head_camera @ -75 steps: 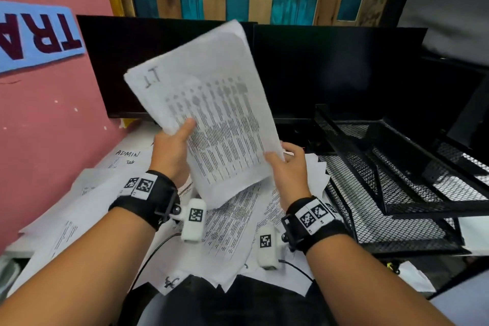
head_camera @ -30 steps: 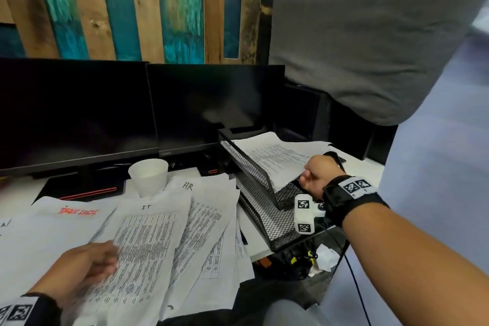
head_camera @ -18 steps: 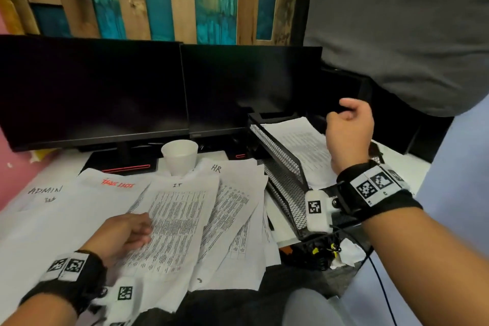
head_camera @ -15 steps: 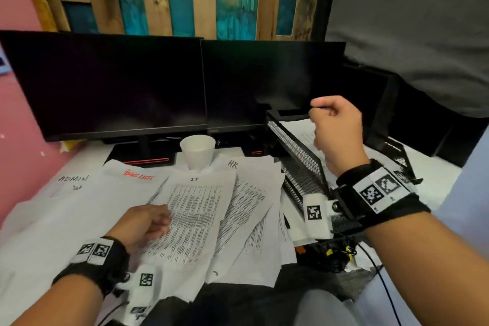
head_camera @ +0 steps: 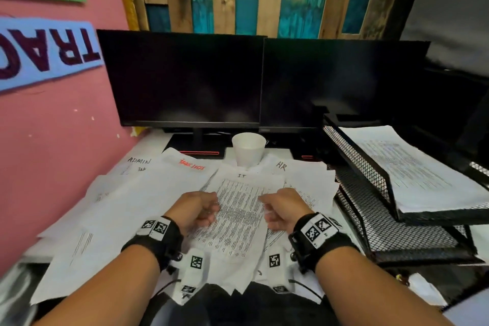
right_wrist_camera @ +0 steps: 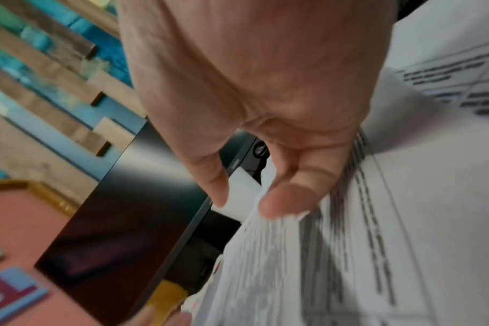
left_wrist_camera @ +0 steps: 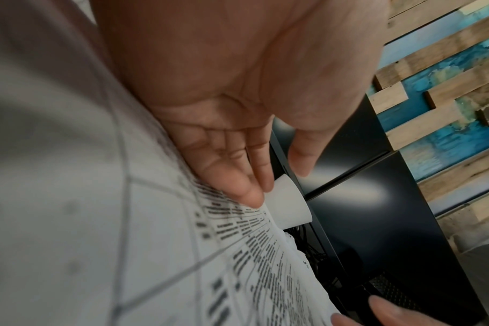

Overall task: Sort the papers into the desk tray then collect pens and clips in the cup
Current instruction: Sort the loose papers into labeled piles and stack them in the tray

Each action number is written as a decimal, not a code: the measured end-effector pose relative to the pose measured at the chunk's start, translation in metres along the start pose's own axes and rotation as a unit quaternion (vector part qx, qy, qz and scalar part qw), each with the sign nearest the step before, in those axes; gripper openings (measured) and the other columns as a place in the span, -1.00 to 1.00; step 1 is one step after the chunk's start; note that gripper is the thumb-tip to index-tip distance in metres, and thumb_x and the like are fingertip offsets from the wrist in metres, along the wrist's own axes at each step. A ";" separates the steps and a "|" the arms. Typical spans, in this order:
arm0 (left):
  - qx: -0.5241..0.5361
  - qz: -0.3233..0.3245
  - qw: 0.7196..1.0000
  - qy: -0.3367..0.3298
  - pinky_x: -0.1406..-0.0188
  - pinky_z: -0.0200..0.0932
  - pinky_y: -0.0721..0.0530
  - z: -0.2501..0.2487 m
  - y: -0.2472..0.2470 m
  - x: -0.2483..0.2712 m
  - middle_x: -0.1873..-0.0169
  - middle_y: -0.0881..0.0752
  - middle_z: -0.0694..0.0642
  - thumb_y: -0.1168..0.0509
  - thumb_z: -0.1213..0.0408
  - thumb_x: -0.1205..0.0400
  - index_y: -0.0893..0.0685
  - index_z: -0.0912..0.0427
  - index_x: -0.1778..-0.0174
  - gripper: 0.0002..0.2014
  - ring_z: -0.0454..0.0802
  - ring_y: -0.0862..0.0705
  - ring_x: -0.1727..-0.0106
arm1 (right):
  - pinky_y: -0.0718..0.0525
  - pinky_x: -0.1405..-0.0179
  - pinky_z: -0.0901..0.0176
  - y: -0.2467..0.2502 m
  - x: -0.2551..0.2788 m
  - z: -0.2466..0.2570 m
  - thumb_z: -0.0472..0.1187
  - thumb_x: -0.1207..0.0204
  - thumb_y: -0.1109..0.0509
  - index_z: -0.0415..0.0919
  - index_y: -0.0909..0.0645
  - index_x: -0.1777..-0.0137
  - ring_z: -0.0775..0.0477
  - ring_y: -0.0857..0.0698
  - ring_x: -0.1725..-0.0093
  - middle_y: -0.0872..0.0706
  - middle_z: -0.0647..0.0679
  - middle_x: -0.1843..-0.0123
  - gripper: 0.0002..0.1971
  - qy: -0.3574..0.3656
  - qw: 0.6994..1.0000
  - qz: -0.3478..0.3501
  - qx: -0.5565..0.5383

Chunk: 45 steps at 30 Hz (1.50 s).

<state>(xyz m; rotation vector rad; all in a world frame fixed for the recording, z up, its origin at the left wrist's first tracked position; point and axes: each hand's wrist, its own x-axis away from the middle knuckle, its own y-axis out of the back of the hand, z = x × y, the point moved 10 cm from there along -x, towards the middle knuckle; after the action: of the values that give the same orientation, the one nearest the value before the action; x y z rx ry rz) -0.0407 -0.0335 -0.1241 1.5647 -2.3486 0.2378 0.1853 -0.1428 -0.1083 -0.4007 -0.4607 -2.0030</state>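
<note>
A printed sheet marked IT (head_camera: 238, 209) lies on top of a spread of papers on the desk. My left hand (head_camera: 198, 209) is at its left edge and my right hand (head_camera: 280, 209) at its right edge. In the left wrist view my left hand (left_wrist_camera: 277, 183) has straight fingers (left_wrist_camera: 249, 194) against the sheet's edge, thumb held apart. In the right wrist view my right hand (right_wrist_camera: 250, 198) touches the curled paper edges with one fingertip (right_wrist_camera: 285, 200), thumb off the paper. The white cup (head_camera: 248, 148) stands behind the papers. The black mesh tray (head_camera: 370, 174) at right holds printed sheets (head_camera: 412, 167) in its upper tier. No pens or clips show.
Two dark monitors (head_camera: 185, 79) (head_camera: 338, 82) stand close behind the cup. A pink wall (head_camera: 53, 153) borders the desk on the left. Sheets marked ADMIN (head_camera: 139, 161) and HR (head_camera: 281, 166) lie in the pile. The tray's lower tier (head_camera: 383, 230) is bare mesh.
My right hand left a sheet in the tray's upper tier and came back to the IT sheet's right edge. My left hand stayed at the sheet's left edge.
</note>
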 end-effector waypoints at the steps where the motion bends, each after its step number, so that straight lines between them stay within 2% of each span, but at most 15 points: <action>1: -0.002 0.001 1.000 -0.002 0.55 -0.23 -0.57 -0.001 0.000 0.001 0.20 -0.82 0.15 -0.37 0.17 -0.71 -0.75 0.31 -0.14 -0.74 -0.02 -0.61 0.45 | -0.72 0.42 0.11 0.001 -0.004 0.000 -0.21 -0.52 -0.60 -0.24 -0.43 -0.34 -0.13 -0.66 0.29 -0.63 -0.18 -0.07 -0.50 0.019 0.999 -0.024 0.027; 5: -0.005 -0.006 1.000 -0.009 0.62 -0.25 -0.43 -0.008 0.002 0.003 0.28 -0.83 0.10 -0.39 0.20 -0.69 -0.74 0.31 -0.16 -0.75 -0.05 -0.51 0.51 | -0.77 -0.18 -0.06 0.027 -0.009 0.018 -0.13 -0.35 -0.63 -0.09 -0.35 -0.60 -0.24 -0.69 -0.22 -0.52 -0.16 -0.41 -0.17 0.110 0.976 -0.165 0.093; 9: -0.033 0.004 0.999 -0.010 0.59 -0.25 -0.40 -0.015 -0.002 0.002 0.28 -0.85 0.06 -0.38 0.18 -0.71 -0.74 0.26 -0.16 -0.77 -0.06 -0.52 0.52 | -0.86 0.20 -0.04 0.011 -0.007 0.008 -0.37 -0.51 -0.60 -0.11 -0.06 -0.75 -0.23 -0.80 0.11 -0.75 -0.28 -0.20 -0.04 0.047 0.997 -0.052 -0.027; 10: -0.043 0.006 0.999 -0.007 0.59 -0.25 -0.42 -0.016 -0.003 0.002 0.26 -0.86 0.05 -0.38 0.17 -0.71 -0.75 0.24 -0.18 -0.77 -0.07 -0.53 0.51 | -0.90 0.16 -0.11 0.007 -0.004 0.004 -0.43 -0.52 -0.58 -0.21 -0.10 -0.70 -0.24 -0.82 0.12 -0.77 -0.33 -0.19 -0.11 0.030 0.998 -0.034 -0.040; 13: -0.049 0.008 0.999 -0.007 0.59 -0.27 -0.48 -0.023 -0.007 0.001 0.19 -0.86 0.12 -0.38 0.21 -0.72 -0.76 0.23 -0.18 -0.79 -0.07 -0.54 0.52 | -0.89 -0.06 -0.32 -0.003 0.003 -0.001 -0.51 -0.53 -0.54 -0.50 -0.53 -0.15 -0.34 -0.87 0.05 -0.86 -0.38 -0.07 -0.72 0.021 1.000 0.002 -0.016; 17: -0.058 -0.015 0.998 -0.033 0.43 -0.20 -0.56 -0.044 0.002 -0.002 0.14 -0.82 0.23 -0.39 0.33 -0.69 -0.78 0.29 -0.11 -0.86 -0.04 -0.56 0.48 | -0.92 0.17 -0.16 -0.014 0.004 -0.006 -0.52 -0.54 -0.49 -0.41 -0.79 -0.16 -0.33 -0.90 0.14 -0.90 -0.36 0.00 -0.78 0.032 0.998 0.044 0.011; 20: -0.132 -0.078 0.987 -0.057 0.29 -0.22 -0.59 -0.070 0.023 -0.006 0.04 -0.80 0.19 -0.40 0.39 -0.67 -0.81 0.28 -0.13 -0.85 0.00 -0.63 0.31 | -0.87 -0.04 -0.43 0.000 -0.013 -0.003 -0.37 -0.40 -0.38 -0.27 -0.83 -0.06 -0.39 -0.89 0.02 -0.91 -0.25 0.03 -0.72 0.062 0.998 -0.021 0.016; 22: -0.189 -0.104 0.974 -0.071 0.23 -0.22 -0.61 -0.084 0.035 -0.006 -0.04 -0.78 0.16 -0.40 0.38 -0.69 -0.80 0.30 -0.22 -0.79 -0.01 -0.68 0.20 | -0.84 -0.17 -0.35 0.015 -0.027 -0.002 -0.28 -0.36 -0.26 -0.15 -0.79 -0.20 -0.33 -0.85 -0.05 -0.88 -0.15 -0.06 -0.56 0.082 0.994 -0.067 0.007; 25: -0.283 -0.119 0.949 -0.071 -0.32 -0.08 -0.63 -0.091 0.051 -0.010 -0.32 -0.75 0.21 -0.43 0.33 -0.69 -0.78 0.29 -0.30 -0.73 0.13 -0.71 -0.27 | -0.79 -0.28 -0.28 0.036 -0.025 0.009 -0.26 -0.41 -0.14 -0.13 -0.66 -0.40 -0.29 -0.79 -0.16 -0.81 -0.11 -0.22 -0.45 0.096 0.989 -0.108 -0.016; 29: -0.464 -0.108 0.879 0.002 -0.63 0.04 -0.42 -0.073 0.061 -0.018 -0.60 -0.53 0.16 -0.47 0.14 -0.66 -0.57 0.20 -0.58 -0.44 0.15 -0.47 -0.61 | -0.78 -0.20 -0.12 0.060 -0.007 0.023 -0.37 -0.51 -0.10 -0.14 -0.65 -0.32 -0.23 -0.76 -0.06 -0.81 -0.13 -0.16 -0.54 0.102 0.986 -0.129 -0.020; 32: -0.476 -0.099 0.872 0.060 -0.60 0.05 -0.48 -0.050 0.068 -0.029 -0.65 -0.44 0.13 -0.63 0.07 -0.48 -0.41 0.12 -0.70 -0.12 0.17 -0.45 -0.63 | -0.69 -0.05 0.02 0.070 0.008 0.028 -0.42 -0.59 -0.08 0.00 -0.61 -0.16 -0.19 -0.70 0.03 -0.79 -0.05 -0.08 -0.61 0.096 0.987 -0.126 -0.010; 35: -0.536 -0.098 0.836 0.071 -0.53 0.02 -0.55 -0.044 0.064 -0.037 -0.62 -0.49 0.10 -0.66 0.01 -0.40 -0.35 0.07 -0.72 -0.01 0.17 -0.51 -0.59 | -0.67 0.01 0.08 0.077 0.007 0.024 -0.44 -0.61 -0.09 -0.06 -0.67 -0.22 -0.16 -0.72 0.01 -0.81 -0.04 -0.08 -0.58 0.097 0.988 -0.119 -0.010; 38: -0.576 -0.114 0.808 0.057 -0.31 -0.02 -0.70 -0.053 0.064 -0.041 -0.42 -0.67 0.12 -0.62 0.09 -0.43 -0.58 0.10 -0.52 -0.28 0.16 -0.66 -0.42 | -0.68 0.07 0.12 0.080 0.001 0.019 -0.46 -0.64 -0.12 -0.13 -0.71 -0.23 -0.13 -0.73 0.02 -0.80 -0.01 -0.03 -0.60 0.093 0.989 -0.116 -0.021; 41: -0.604 -0.139 0.785 0.029 0.23 -0.16 -0.70 -0.066 0.070 -0.044 0.06 -0.81 0.11 -0.46 0.14 -0.53 -0.77 0.16 0.06 -0.82 0.07 -0.79 0.04 | -0.78 -0.05 -0.01 0.080 -0.003 0.015 -0.47 -0.67 -0.15 -0.18 -0.76 -0.18 -0.19 -0.77 0.02 -0.83 -0.07 -0.01 -0.63 0.086 0.990 -0.102 -0.040; 45: -0.561 -0.200 0.802 -0.039 0.14 -0.14 -0.70 -0.100 0.078 -0.034 0.06 -0.84 0.06 -0.34 0.16 -0.63 -0.82 0.10 0.11 -0.83 0.08 -0.78 0.06 | -0.80 -0.21 -0.37 0.082 -0.002 0.020 -0.44 -0.75 -0.20 -0.10 -0.77 -0.08 -0.33 -0.83 -0.10 -0.86 -0.20 -0.10 -0.67 0.092 0.988 -0.071 -0.106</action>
<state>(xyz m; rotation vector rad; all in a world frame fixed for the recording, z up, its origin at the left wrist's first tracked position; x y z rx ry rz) -0.0844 0.0571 -0.0390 1.3020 -1.5091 -1.1184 0.2611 -0.1667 -0.0795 -0.3168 -0.1641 -2.2121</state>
